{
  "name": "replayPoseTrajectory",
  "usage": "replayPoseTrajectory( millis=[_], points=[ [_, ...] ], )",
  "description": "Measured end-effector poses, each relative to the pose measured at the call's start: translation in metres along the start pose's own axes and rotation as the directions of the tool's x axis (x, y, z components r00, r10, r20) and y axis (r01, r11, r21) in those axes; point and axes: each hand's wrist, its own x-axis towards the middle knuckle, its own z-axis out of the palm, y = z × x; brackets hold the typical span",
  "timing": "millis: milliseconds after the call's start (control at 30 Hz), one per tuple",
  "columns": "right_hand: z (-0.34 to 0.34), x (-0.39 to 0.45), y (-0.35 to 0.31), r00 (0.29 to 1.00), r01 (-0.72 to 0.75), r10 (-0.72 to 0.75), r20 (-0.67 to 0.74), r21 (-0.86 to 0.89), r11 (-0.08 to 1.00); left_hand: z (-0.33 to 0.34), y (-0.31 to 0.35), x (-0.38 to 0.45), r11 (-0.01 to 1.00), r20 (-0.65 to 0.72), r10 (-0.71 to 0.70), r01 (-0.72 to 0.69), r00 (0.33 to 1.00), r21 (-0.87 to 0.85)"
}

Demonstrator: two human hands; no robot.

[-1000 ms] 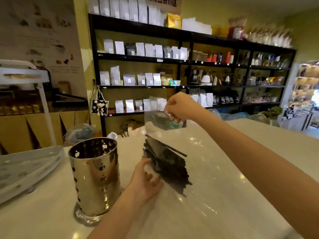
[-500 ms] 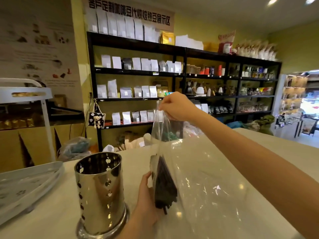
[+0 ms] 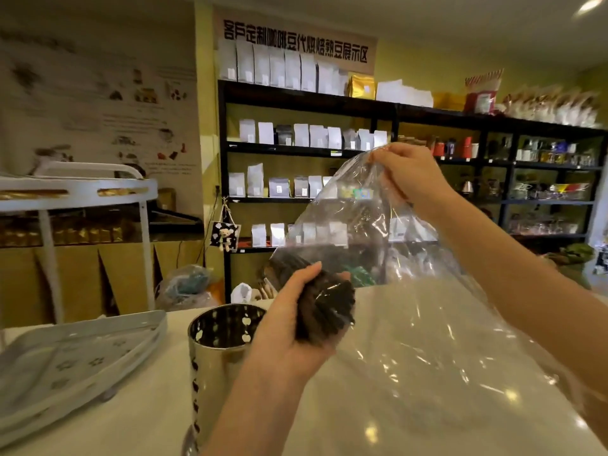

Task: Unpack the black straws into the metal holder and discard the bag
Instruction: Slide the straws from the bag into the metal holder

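Straws inside bag, left hand gripping them, right hand pinching bag.

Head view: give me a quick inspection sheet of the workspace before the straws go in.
Surface: pale glossy counter, with glare spots.
Job's things: black straws bundled, lifted, wrapped in the clear bag; metal holder upright, nothing seen inside.
Clutter: white tray at the counter's left.
Grippers: left hand grips the straws through the plastic; right hand pinches the bag's raised end.
Cables: one thin dark cable on the far wall.
Surroundings: black shelves of pouches and jars; white rack on the left.
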Motion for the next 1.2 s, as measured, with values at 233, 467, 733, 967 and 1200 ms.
replayPoseTrajectory(
  millis=[233,467,733,967,1200],
  points=[
    [0.039,0.029,-0.003,0.987,-0.135,0.113,0.117,0.200,0.970,-0.002,0.074,0.003,0.965,-0.254,0.147,-0.083,0.956,0.248],
    [0.073,0.053,0.017,0.981,-0.177,0.147,0.126,0.276,0.945,-0.018,0.143,0.035,0.790,-0.360,0.300,-0.019,0.883,0.612],
    [0.116,0.066,0.035,0.989,-0.149,0.138,0.058,0.292,0.945,-0.035,0.189,0.076,0.612,-0.329,0.431,-0.005,0.840,0.791],
    [0.117,0.066,0.030,0.994,-0.071,0.099,-0.043,0.431,0.899,-0.025,0.196,0.099,0.459,-0.188,0.501,-0.075,0.845,0.885],
    [0.109,0.045,0.020,0.998,0.029,0.006,-0.064,0.540,0.841,-0.026,0.182,0.101,0.369,-0.024,0.619,-0.264,0.785,0.891]
  ],
)
